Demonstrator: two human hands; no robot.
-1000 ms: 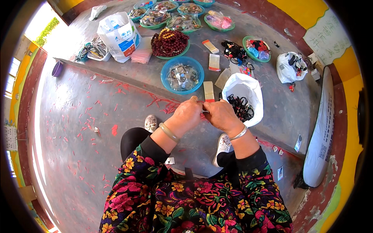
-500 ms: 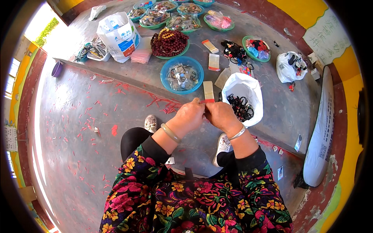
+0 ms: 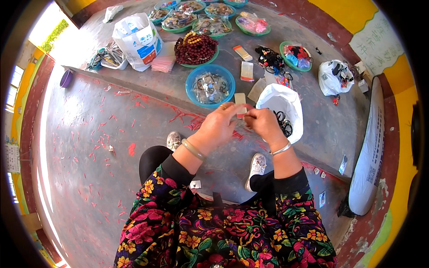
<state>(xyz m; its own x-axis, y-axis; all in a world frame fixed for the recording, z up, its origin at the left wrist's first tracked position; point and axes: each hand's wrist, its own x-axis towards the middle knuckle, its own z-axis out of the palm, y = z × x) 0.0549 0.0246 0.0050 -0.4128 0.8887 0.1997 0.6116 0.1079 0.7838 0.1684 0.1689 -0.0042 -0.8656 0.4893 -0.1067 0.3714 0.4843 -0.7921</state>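
Observation:
Both hands meet in front of me, just beyond my knees. My left hand (image 3: 215, 127) has its fingers stretched toward the right one, thumb and fingertips apart, the tips slightly blurred. My right hand (image 3: 267, 125) is closed in a pinch; what it holds is too small and smeared to name, though a thin reddish streak shows by the fingertips. Close beyond the hands lies a pale card stack with a red end (image 3: 240, 98). Right beside my right hand stands an open white bag (image 3: 296, 109) containing black loops like hair ties (image 3: 287, 127), partly hidden by that hand.
A blue basin (image 3: 189, 95) of small clear packets sits on the raised step. Behind it are dark red bead strings (image 3: 193, 50), a white carrier bag (image 3: 129, 38) and several filled basins. Red scraps (image 3: 132, 149) litter the floor. A long wrapped roll (image 3: 368, 156) leans at right.
My hands have drawn apart a little, the right moving rightward over the bag's edge. My left fingers have opened out, and the red strip formerly between the hands is now hardly visible.

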